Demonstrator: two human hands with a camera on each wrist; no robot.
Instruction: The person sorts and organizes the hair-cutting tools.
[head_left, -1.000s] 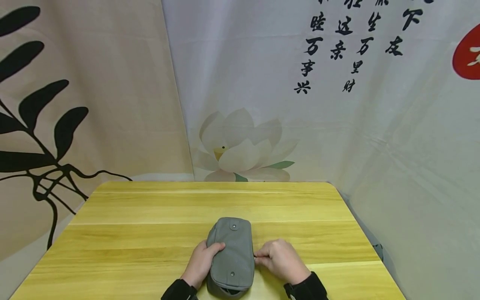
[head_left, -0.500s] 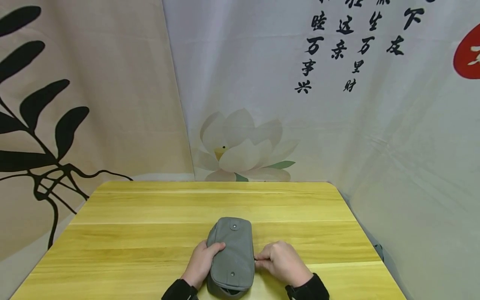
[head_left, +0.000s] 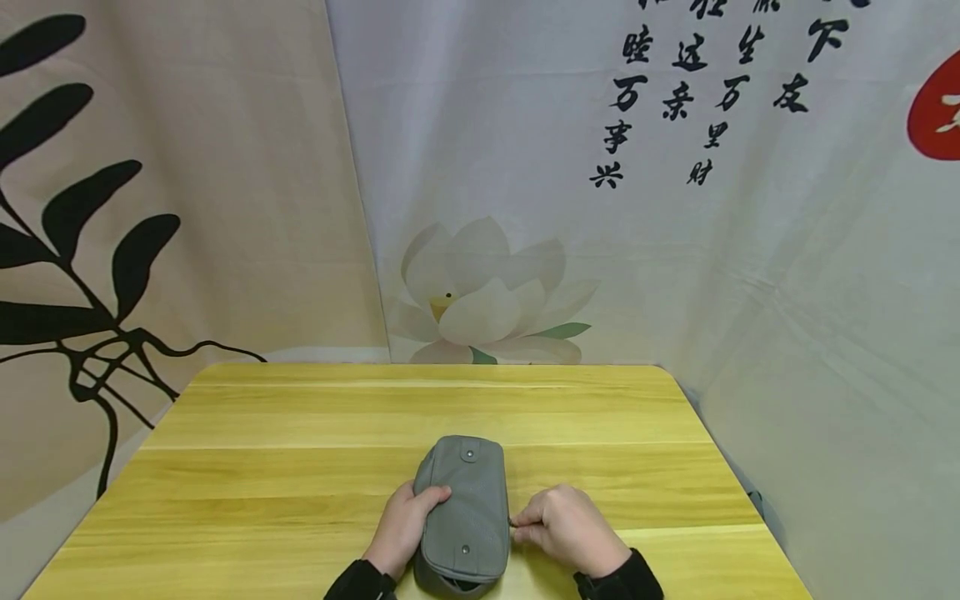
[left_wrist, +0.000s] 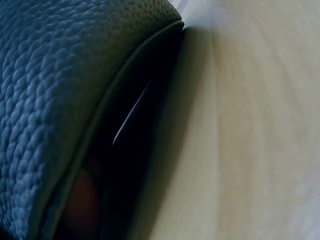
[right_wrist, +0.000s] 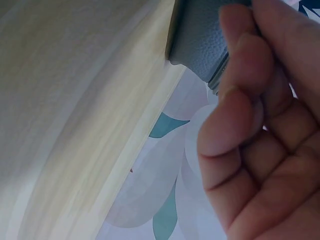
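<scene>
A grey pebbled-leather zip pouch (head_left: 467, 504) lies near the front edge of the wooden table, with two snap studs on its top face. My left hand (head_left: 400, 527) grips its left side, thumb over the top. On the pouch's right side my right hand (head_left: 564, 527) pinches a small dark zipper pull (head_left: 512, 523). The left wrist view is mostly filled by the pouch's leather (left_wrist: 45, 80), with a dim fingertip (left_wrist: 82, 202) underneath. In the right wrist view the zipper (right_wrist: 218, 80) runs along the pouch's side beside curled fingers (right_wrist: 227, 122); the pull is hidden there.
The yellow wooden table (head_left: 300, 475) extends to both sides of the pouch and behind it. Beyond its far edge hangs a printed cloth (head_left: 495, 167) with a lotus and black characters. Another cloth (head_left: 247, 208) with dark leaves stands at the left.
My right hand has slid slightly toward me along the pouch's right side, still pinching the zipper pull. The left hand and the pouch have hardly moved.
</scene>
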